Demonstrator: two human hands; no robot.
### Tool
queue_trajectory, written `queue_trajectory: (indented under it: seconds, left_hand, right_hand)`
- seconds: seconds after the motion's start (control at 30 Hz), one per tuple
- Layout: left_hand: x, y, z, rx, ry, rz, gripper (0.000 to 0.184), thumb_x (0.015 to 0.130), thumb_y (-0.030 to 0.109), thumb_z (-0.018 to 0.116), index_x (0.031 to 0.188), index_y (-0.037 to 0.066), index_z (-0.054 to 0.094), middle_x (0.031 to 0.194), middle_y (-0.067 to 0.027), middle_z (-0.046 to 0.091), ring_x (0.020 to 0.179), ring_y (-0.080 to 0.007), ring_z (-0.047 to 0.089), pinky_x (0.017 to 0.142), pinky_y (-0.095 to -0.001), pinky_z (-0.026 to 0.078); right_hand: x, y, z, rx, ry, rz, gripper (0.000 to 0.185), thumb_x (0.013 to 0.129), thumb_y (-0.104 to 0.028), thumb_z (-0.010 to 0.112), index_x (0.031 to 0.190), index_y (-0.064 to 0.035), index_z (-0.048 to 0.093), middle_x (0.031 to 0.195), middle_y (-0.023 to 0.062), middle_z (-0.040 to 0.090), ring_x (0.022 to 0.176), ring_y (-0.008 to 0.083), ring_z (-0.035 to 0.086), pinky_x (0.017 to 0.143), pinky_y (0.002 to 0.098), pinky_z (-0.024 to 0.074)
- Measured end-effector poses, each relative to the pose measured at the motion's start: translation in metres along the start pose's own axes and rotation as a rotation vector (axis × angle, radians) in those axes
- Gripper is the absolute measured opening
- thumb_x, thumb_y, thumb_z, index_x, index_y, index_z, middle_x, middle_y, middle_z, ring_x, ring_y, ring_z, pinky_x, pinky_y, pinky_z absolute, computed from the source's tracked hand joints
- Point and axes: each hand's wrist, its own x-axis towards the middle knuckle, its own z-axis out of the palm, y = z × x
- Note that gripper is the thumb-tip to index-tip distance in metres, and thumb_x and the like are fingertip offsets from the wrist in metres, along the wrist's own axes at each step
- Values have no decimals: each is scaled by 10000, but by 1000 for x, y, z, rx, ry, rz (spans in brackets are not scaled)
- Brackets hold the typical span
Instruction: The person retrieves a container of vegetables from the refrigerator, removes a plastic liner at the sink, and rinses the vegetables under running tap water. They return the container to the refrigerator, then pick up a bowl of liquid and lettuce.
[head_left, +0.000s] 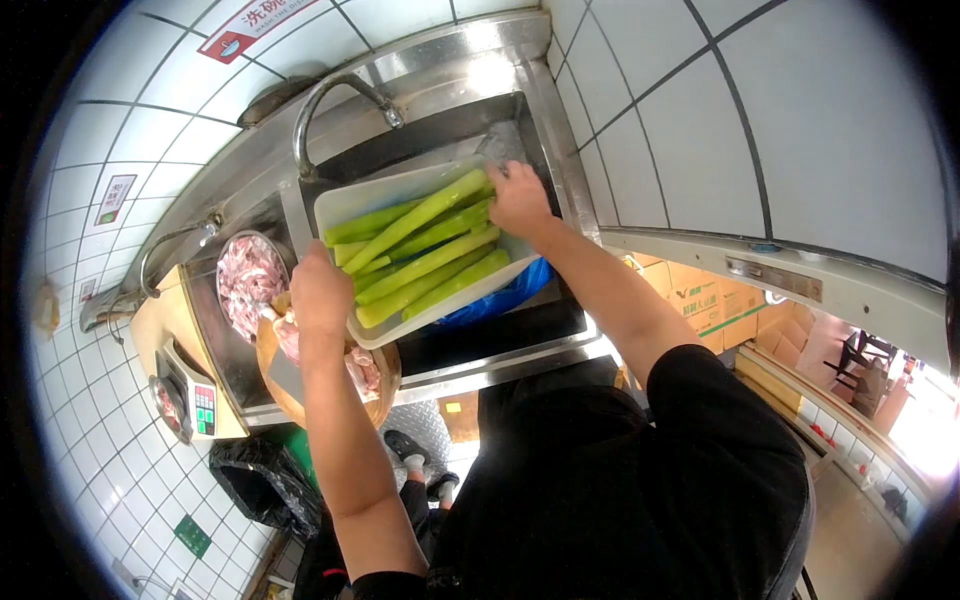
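Note:
A white plastic tub (384, 334) sits tilted over the sink, filled with long, thick, pale-green peeled stems (425, 262) that look like celtuce. My left hand (322, 288) is closed on the tub's left rim, its fingertips mostly hidden. At the far right corner, my right hand (519, 203) curls its fingers over the rim, close to the stem ends. Something blue, apparently a plastic bag (503, 297), shows beneath the tub's right side.
The tub covers part of the steel sink (585, 322), with a curved faucet (309, 126) behind it. To the left are a bowl of raw meat (250, 283), a round board (292, 403) with meat and a cleaver blade (286, 377), and a scale (196, 392). A bin (262, 485) stands below.

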Motion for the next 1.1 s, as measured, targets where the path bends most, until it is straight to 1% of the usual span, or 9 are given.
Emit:
queue_trajectory:
  seconds: [0.07, 0.43, 0.53, 0.63, 0.73, 0.83, 0.93, 1.03, 1.1]
  left_hand:
    - [-1, 0, 1, 3, 0, -15, 130, 825, -26, 551, 949, -44, 583, 911, -319, 674, 944, -500, 648, 824, -558, 508]
    - [-16, -33, 25, -34, 60, -53, 156, 796, -14, 562, 946, -51, 588, 837, -332, 664, 868, -508, 658, 791, -562, 516]
    - [-21, -24, 20, -8, 3, -136, 174, 817, 8, 568, 977, -51, 605, 980, -341, 668, 934, -493, 659, 794, -544, 532]
    - [-35, -11, 25, 53, 277, -46, 206, 850, 104, 653, 988, -49, 661, 1207, -295, 633, 1142, -466, 602, 909, -514, 522]
    - [-51, -7, 19, 204, 241, 340, 261, 856, 196, 724, 977, -35, 714, 1325, -213, 588, 1316, -447, 474, 1044, -495, 458]
    - [-80, 15, -2, 164, 0, 407, 283, 823, 227, 775, 934, -31, 739, 1279, -185, 616, 1382, -440, 403, 1104, -505, 400]
    - [-91, 2, 6, 40, -29, 505, 229, 791, 193, 791, 881, -9, 732, 1153, -156, 658, 1255, -402, 521, 1019, -507, 461]
    - [-84, -14, 21, -22, -43, 589, 217, 730, 167, 819, 738, 27, 653, 875, -100, 628, 997, -343, 585, 867, -478, 483]
    - [-81, -8, 19, -14, 15, 682, 256, 704, 150, 822, 680, 54, 586, 780, -79, 566, 864, -316, 546, 780, -460, 458]
  right_hand:
    - [12, 5, 29, 145, 182, -271, 664, 937, -327, 589, 1541, -140, 388, 1517, 264, 396, 1398, 436, 390, 1127, 494, 387]
    - [11, -12, 64, 64, -88, -270, 733, 986, -570, 485, 1574, -158, 337, 1626, 241, 229, 1500, 430, 220, 1218, 498, 251]
    - [10, -11, 65, 66, -99, -284, 741, 982, -576, 486, 1579, -165, 327, 1627, 239, 227, 1496, 445, 219, 1216, 505, 250]
    - [11, -7, 71, 39, -73, -307, 744, 977, -571, 495, 1577, -162, 329, 1622, 243, 236, 1496, 448, 217, 1214, 511, 250]
    - [5, -4, 71, 27, -85, -315, 745, 974, -560, 506, 1572, -151, 335, 1617, 246, 243, 1497, 449, 215, 1213, 515, 249]
    - [5, -4, 69, 46, -103, -303, 747, 972, -551, 515, 1571, -142, 335, 1618, 244, 243, 1498, 448, 213, 1214, 514, 250]
    - [3, -4, 69, 68, -88, -288, 748, 974, -546, 517, 1573, -141, 326, 1623, 239, 238, 1500, 447, 209, 1217, 506, 250]
    - [2, -5, 72, 79, -69, -281, 748, 980, -546, 512, 1576, -139, 316, 1626, 235, 234, 1506, 435, 203, 1222, 493, 248]
    - [-1, -3, 73, 116, -65, -265, 737, 985, -532, 517, 1573, -132, 321, 1618, 237, 247, 1505, 424, 213, 1223, 482, 246]
